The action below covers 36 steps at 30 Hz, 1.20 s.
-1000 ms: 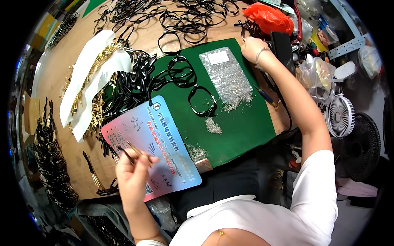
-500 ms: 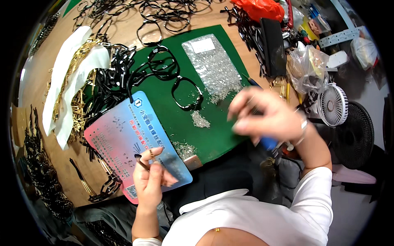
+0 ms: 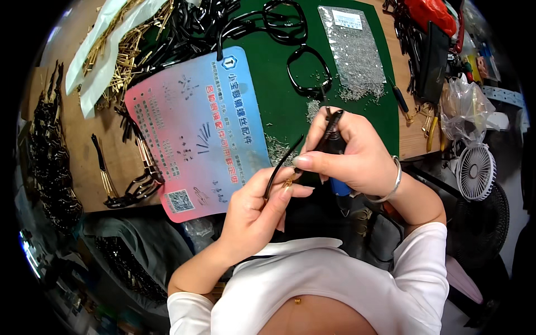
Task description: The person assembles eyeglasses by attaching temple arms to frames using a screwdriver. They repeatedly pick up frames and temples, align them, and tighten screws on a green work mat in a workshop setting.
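My left hand (image 3: pixel 259 204) is closed in a pinch on a slim black glasses temple (image 3: pixel 283 164), whose dark curved end sticks up past the fingers. A small gold-coloured piece (image 3: pixel 288 182) shows between its fingertips. My right hand (image 3: pixel 352 153) meets it, thumb and forefinger at the temple's lower end; whatever is pinched there is mostly hidden. Across the right palm lies a black and blue pen-shaped power screwdriver (image 3: pixel 340 187), its thin end pointing away from me. A black glasses front (image 3: pixel 309 70) rests on the green mat (image 3: pixel 357 128) just beyond.
A clear bag of tiny metal screws (image 3: pixel 357 53) lies on the mat, with loose screws (image 3: pixel 279 151) nearer. On the left are a pink and blue printed card (image 3: pixel 195 134), black temples (image 3: pixel 195 28) and gold hinge pieces (image 3: pixel 131 61). A white fan (image 3: pixel 476 172) stands at right.
My hands have come together from apart. The left, with the temple, moved right, and the right came down to meet it. The view has shifted, so the table sits higher.
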Available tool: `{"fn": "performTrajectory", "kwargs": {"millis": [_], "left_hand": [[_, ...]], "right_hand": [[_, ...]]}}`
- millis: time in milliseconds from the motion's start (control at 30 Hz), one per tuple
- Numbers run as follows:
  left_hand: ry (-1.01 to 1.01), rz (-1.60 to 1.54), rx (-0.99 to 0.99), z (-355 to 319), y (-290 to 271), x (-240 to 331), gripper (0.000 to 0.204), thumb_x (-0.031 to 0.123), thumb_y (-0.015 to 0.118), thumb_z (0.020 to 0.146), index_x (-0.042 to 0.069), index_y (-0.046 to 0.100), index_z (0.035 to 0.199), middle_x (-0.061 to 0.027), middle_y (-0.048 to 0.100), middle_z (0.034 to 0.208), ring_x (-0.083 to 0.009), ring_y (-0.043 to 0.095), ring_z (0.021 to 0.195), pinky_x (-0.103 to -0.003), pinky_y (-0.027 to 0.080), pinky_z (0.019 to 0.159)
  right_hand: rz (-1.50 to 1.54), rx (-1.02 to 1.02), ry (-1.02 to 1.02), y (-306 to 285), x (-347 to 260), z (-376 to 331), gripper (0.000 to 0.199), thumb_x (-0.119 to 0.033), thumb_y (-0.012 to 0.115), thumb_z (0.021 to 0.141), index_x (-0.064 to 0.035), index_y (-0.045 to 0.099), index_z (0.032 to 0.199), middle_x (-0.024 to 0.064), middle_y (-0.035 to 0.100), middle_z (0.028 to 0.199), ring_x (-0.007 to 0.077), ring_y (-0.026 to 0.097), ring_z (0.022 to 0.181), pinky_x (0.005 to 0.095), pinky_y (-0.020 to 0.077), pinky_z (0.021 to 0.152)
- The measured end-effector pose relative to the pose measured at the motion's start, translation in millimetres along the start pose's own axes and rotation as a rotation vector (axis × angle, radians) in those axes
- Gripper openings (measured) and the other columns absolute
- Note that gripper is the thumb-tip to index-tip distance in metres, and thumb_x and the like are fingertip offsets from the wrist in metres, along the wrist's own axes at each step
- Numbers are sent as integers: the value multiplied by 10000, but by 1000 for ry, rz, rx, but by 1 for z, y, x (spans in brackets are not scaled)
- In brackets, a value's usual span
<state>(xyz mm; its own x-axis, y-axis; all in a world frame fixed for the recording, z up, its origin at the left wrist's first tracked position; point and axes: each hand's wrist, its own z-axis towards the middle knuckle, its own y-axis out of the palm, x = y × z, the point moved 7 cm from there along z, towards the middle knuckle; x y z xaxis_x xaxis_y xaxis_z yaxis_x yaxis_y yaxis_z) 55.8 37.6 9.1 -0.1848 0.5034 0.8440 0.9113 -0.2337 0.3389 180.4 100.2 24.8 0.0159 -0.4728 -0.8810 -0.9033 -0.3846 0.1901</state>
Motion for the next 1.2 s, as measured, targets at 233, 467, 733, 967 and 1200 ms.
{"fn": "performTrajectory", "kwargs": {"millis": [233,467,733,967,1200], "left_hand": [[-65,-49,-1,12,4,-11,253,99,471,918,27,338,1122,-128,646,873,-32,417,453,-148,333,416],[-42,346,-61,7,16,-22,332,45,408,929,-27,384,1252,-78,648,857,-43,464,487,-177,395,459],[82,511,192,14,-23,-8,263,-4,424,895,-30,491,1147,-65,667,805,-36,449,465,-180,375,449],[161,501,151,20,-22,-10,275,20,417,915,-34,464,1181,-58,643,831,4,360,458,-151,286,407],[196,545,128,22,-21,-10,266,37,425,918,-34,471,1170,-61,644,826,1,353,444,-150,280,405]], "right_hand": [[120,-48,93,1,24,-3,183,-56,694,766,-39,512,760,16,568,654,47,524,556,186,418,493],[-483,-22,24,-7,30,-19,283,-181,668,775,-10,462,869,75,575,709,154,553,607,291,441,561],[-1165,43,1,-47,11,-46,521,17,487,783,-12,345,1283,192,444,956,337,557,751,398,472,642],[-1359,81,-35,-44,25,-31,606,20,499,739,-43,332,1318,172,438,911,316,558,698,395,480,618],[-1355,47,48,-45,25,-29,620,8,505,737,-55,321,1325,185,442,935,325,563,705,402,485,624]]}}
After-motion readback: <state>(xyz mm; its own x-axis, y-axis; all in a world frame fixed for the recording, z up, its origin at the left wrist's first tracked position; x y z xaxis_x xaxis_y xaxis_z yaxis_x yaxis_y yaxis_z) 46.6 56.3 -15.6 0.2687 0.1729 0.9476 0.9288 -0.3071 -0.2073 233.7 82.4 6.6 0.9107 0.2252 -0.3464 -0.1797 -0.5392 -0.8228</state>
